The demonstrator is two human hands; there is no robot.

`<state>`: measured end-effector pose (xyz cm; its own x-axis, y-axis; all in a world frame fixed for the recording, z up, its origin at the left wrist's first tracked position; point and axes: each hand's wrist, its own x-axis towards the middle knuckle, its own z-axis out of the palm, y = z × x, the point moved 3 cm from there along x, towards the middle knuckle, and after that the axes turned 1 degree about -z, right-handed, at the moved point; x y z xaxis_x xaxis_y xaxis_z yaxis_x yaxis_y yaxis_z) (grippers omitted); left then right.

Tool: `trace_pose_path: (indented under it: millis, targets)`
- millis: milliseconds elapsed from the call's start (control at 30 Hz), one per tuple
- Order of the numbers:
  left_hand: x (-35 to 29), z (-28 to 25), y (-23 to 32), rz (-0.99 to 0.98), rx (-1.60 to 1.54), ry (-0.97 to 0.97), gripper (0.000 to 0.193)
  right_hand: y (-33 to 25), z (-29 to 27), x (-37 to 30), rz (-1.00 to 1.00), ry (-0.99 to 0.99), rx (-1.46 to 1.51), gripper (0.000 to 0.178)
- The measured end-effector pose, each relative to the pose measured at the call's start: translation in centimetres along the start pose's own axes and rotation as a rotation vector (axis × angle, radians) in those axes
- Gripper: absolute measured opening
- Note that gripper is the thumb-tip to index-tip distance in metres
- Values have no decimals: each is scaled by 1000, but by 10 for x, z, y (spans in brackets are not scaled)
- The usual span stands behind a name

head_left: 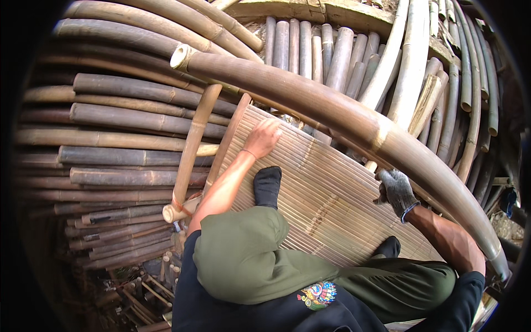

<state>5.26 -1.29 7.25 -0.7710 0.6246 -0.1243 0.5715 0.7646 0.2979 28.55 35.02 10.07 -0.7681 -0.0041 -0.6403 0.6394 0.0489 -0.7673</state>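
Observation:
I sit on a slatted bamboo platform (321,205) with my dark-socked feet on its slats. My left hand (263,138), bare with a thin dark band at the wrist, is closed over the platform's far edge, its fingertips partly hidden. My right hand (395,191) wears a grey knit glove and is curled at the far edge further right. What it grips, if anything, is hidden by its fingers. A thick brown bamboo pole (310,99) runs slantwise just beyond both hands, from upper left to lower right. A small pale stub (371,165) shows between pole and glove.
Long bamboo poles (127,116) lie stacked at the left. Shorter cut pieces (318,52) line up at the back, and more poles (475,83) lean at the right. A bamboo rail (193,144) stands by the platform's left end, above a round pole end (170,213).

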Motion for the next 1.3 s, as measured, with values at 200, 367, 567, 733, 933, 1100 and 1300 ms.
trace_pose_path:
  millis: [200, 367, 567, 733, 933, 1100, 1300]
  targets:
    - [57, 48, -24, 306, 151, -170, 37, 23, 31, 44, 243, 156, -270, 28]
    - [64, 59, -43, 218, -68, -17, 45, 33, 72, 98, 67, 231, -930, 44]
    - [65, 52, -39, 170, -170, 66, 34, -10, 143, 159, -2, 547, -869, 40]
    - [68, 48, -42, 183, -206, 80, 36, -6, 181, 178, 49, 736, -708, 45]
    - [52, 53, -93, 213, -74, 140, 42, -33, 217, 191, 52, 740, -588, 45]
    - [59, 37, -103, 122, -138, 194, 37, -38, 206, 196, 131, 665, -538, 43]
    - [64, 33, -102, 107, -93, 310, 27, -1, 192, 213, 61, 783, -475, 44]
